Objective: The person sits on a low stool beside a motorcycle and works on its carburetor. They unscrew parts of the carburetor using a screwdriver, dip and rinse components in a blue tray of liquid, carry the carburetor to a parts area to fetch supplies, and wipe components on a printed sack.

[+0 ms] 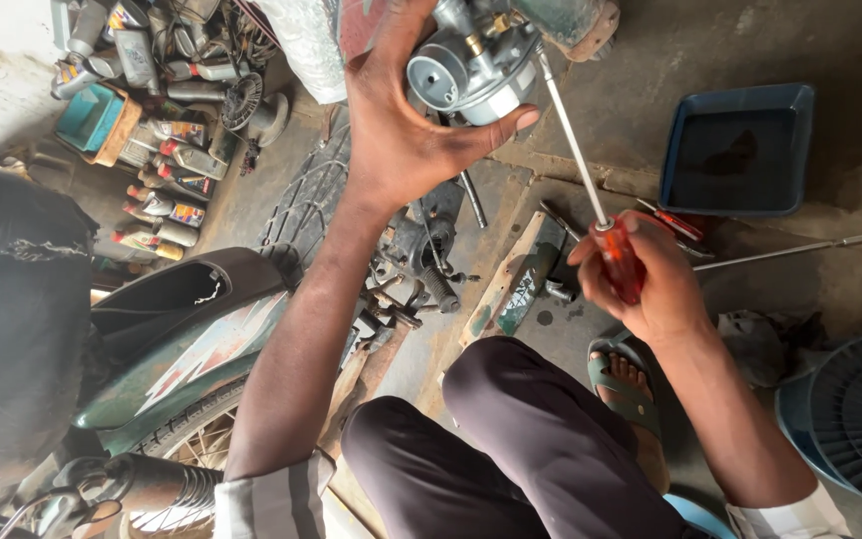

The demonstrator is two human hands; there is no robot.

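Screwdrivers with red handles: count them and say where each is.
2. One red-handled screwdriver is gripped in the right hand, its shaft reaching the carburetor. Another lies on the floor beside the blue tray. Others may be hidden.

Bare concrete floor [650,60] open at one o'clock, blue tray [736,150] blocking two o'clock, loose tools [790,250] at three — motorcycle [182,349] and bottles [167,150] crowding nine to eleven, knee [511,399] filling six.

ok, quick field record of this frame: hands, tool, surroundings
left hand: grips a metal carburettor, raised
right hand: closed on the red handle of a screwdriver
screwdriver shaft: runs up to the carburettor
floor: blue tray, loose metal parts, long rod
left side: motorcycle, oil bottles
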